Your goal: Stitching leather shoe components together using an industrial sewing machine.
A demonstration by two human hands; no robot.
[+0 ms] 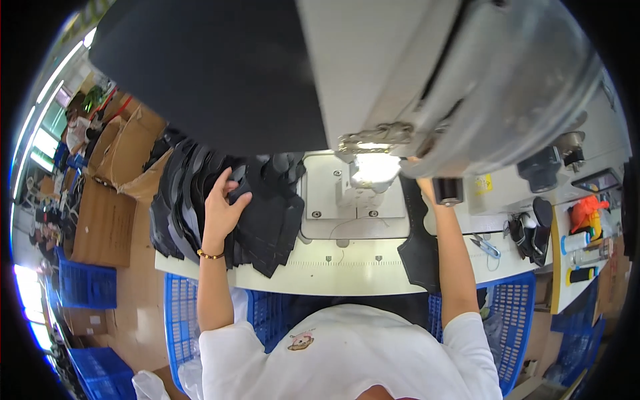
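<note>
My left hand [225, 205] is over the piles of black cut fabric pieces [270, 227] on the left of the table. Its thumb and fingers are spread apart, close to the upper layers, and nothing is plainly gripped. A dark bracelet circles that wrist. My right hand [425, 181] reaches behind the sewing machine head [380, 73], which hides most of its fingers. Along the inside of the right forearm lies a single black piece [418, 257], stretching from the table's front edge toward the machine. A lit lamp [375, 171] shines over the pale machine bed [353, 228].
Blue scissors [487, 247] lie right of my forearm, beside several small black parts [531, 233]. Thread spools [580, 275] and an orange bag [587, 213] occupy a side shelf. Blue baskets [181, 313] stand below the table's front edge; cardboard boxes [103, 223] stand at left.
</note>
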